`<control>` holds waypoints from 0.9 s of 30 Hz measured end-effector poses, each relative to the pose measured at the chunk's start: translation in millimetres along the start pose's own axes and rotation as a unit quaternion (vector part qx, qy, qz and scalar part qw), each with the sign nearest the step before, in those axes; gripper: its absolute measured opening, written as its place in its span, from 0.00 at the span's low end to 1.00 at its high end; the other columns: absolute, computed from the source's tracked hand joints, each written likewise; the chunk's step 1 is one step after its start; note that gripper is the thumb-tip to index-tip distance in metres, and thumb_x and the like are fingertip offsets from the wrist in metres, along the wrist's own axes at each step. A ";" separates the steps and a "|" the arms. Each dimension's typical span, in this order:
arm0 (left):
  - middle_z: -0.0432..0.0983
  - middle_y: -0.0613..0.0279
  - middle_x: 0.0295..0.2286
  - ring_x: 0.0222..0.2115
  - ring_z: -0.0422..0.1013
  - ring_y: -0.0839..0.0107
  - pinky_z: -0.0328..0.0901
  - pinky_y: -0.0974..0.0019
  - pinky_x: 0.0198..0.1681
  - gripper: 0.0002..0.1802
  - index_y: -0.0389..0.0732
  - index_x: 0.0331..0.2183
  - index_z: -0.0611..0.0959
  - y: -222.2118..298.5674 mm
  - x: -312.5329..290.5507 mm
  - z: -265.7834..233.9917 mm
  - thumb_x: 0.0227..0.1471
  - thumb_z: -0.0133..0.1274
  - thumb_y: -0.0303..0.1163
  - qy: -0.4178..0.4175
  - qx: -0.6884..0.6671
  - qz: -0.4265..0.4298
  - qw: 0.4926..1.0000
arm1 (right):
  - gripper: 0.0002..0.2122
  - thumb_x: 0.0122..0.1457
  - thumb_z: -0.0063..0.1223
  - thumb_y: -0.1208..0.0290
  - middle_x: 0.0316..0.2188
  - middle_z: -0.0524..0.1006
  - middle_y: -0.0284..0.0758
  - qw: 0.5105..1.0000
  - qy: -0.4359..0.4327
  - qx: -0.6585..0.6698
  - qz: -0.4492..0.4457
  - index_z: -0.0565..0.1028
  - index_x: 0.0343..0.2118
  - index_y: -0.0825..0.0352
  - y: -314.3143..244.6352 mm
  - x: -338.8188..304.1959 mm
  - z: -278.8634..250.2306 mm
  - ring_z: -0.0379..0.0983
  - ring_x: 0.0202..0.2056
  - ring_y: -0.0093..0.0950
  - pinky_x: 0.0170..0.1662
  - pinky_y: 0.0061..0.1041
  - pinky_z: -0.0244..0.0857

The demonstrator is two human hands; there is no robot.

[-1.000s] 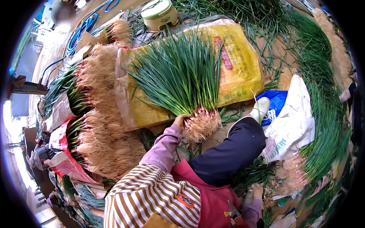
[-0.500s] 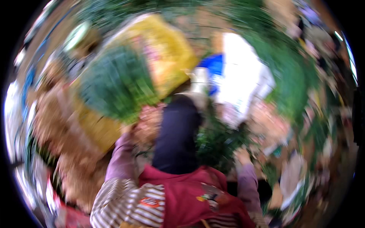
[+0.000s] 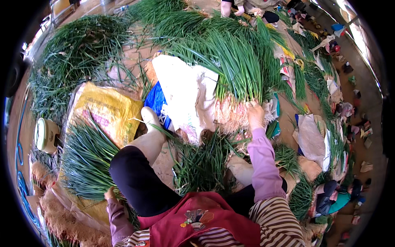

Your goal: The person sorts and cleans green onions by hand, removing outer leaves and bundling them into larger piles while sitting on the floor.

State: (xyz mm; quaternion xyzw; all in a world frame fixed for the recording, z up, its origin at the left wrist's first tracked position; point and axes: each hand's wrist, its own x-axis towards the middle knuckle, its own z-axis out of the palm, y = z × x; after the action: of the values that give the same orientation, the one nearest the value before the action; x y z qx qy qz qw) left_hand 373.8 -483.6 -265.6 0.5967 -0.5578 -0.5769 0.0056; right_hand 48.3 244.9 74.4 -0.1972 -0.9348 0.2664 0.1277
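Spring onions [image 3: 240,66] with long green leaves and pale, pinkish roots lie in a thick layer across a white woven sack [image 3: 181,86]. My right hand [image 3: 255,114] is at the right side of their root ends, fingers closed on some of them. On the left, a second pile of spring onions [image 3: 84,154] rests on a yellow sack [image 3: 109,109], leaves pointing up and left. My left hand [image 3: 110,193] touches the lower right edge of that pile; its fingers are partly hidden among the stalks. Loose leaves [image 3: 201,164] lie between my legs.
A lidded tub [image 3: 47,136] stands at the left, beside a large leaf heap [image 3: 78,53]. Rooted bunches [image 3: 68,218] line the lower left, near a blue hose [image 3: 22,185]. Another person's hand [image 3: 239,11] shows at the top; another person [image 3: 335,197] sits at right.
The view has swung to the right. My right hand has moved forward from beside my leg to the onion roots on the white sack. My left hand stays near the left pile.
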 end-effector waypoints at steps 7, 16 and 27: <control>0.72 0.57 0.41 0.44 0.67 0.67 0.60 0.66 0.50 0.20 0.33 0.42 0.75 271.8 -184.3 27.4 0.44 0.55 0.28 0.021 -0.128 0.418 0.899 | 0.16 0.53 0.49 0.59 0.24 0.77 0.43 0.989 -0.006 -0.137 -0.048 0.76 0.34 0.70 13.7 28.5 28.5 0.73 0.23 0.39 0.28 0.36 0.66; 0.73 0.59 0.39 0.41 0.69 0.70 0.63 0.68 0.44 0.18 0.35 0.44 0.75 307.6 -443.7 219.2 0.47 0.48 0.21 -0.354 -0.095 0.426 0.827 | 0.09 0.52 0.50 0.63 0.25 0.76 0.40 0.797 -0.572 -0.141 -0.130 0.76 0.26 0.63 34.1 -123.1 16.5 0.73 0.29 0.31 0.37 0.30 0.66; 0.75 0.66 0.34 0.35 0.69 0.80 0.65 0.77 0.36 0.21 0.36 0.46 0.73 160.1 -431.8 333.5 0.47 0.50 0.18 -0.583 -0.029 0.215 0.783 | 0.15 0.57 0.47 0.63 0.18 0.74 0.38 0.966 -0.135 -0.222 0.014 0.75 0.39 0.70 24.8 40.5 25.7 0.70 0.17 0.28 0.19 0.28 0.65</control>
State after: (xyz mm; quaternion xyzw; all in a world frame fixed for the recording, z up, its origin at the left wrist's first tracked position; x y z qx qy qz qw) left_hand 160.9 -41.4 21.6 0.0101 -0.5514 -0.8147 -0.1791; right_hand 10.9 270.4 45.0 -0.1958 -0.9762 0.0785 -0.0501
